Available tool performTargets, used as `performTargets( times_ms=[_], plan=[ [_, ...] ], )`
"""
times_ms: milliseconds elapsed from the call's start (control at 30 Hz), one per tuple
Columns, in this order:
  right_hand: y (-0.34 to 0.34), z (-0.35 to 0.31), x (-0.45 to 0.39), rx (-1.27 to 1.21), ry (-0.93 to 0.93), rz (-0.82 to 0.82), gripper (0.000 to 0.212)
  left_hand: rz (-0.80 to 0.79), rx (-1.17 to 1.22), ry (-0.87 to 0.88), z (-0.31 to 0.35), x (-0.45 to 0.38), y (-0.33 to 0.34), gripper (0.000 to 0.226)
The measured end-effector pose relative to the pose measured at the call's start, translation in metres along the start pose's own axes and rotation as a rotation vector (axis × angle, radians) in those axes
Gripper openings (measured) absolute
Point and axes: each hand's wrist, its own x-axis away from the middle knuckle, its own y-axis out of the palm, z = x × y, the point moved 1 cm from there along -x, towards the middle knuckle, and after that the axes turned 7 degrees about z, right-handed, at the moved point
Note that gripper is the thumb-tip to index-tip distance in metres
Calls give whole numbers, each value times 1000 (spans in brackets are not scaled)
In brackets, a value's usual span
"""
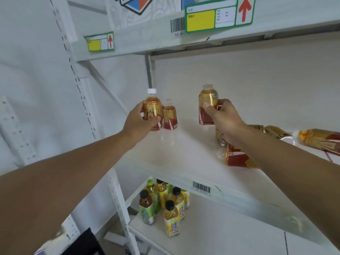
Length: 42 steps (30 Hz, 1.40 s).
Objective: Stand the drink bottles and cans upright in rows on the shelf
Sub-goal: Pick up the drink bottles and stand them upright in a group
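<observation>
Amber tea bottle upright in left hand grip, touching standing bottle at shelf back-left. Right hand clasped 2nd bottle above bare mid-shelf. Toppled bottles & can at rt, partly hidden by forearm, cut off by frame edge.

The left hand covers the lower left side of its bottle, and that bottle hides part of a third one behind the standing bottle, of which only a sliver shows. The right hand hides the right side of its bottle. The right forearm crosses a can and a lying bottle, hiding most of each. At the right edge another lying bottle is cut off. Label print at top is too blurred to read. A dark object at the bottom edge cannot be identified.
</observation>
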Motion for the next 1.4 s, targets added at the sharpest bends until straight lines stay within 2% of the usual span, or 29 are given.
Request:
performTargets(
  times_ms=[133, 233, 300, 533, 667, 833, 1167, 1400],
  plan=[
    [33, 0, -3, 7, 43, -61, 39, 51, 0, -41, -20, -20, -27, 73],
    [62, 4, -3, 20, 71, -61, 28, 42, 40, -60, -45, -36, -38, 74],
    [82, 4, -2, 44, 63, -46, 22, 16, 66, -66, -63, -46, -40, 75],
    [141, 9, -2, 166, 20, 7, 42, -124, 164, -45, -106, -83, -22, 67],
    [164, 20, -4, 189, 41, 41, 43, -209, 194, -46, -120, -96, -6, 69],
    [182, 31, -9, 249, 69, 41, 42, -250, 169, -54, -139, -110, 8, 71],
    [204, 48, -16, 408, 2, 20, 37, -318, 183, -32, -161, -126, 28, 75],
    [207, 57, -16, 421, -11, 87, 59, -367, 256, -44, -161, -126, 35, 79]
  ],
)
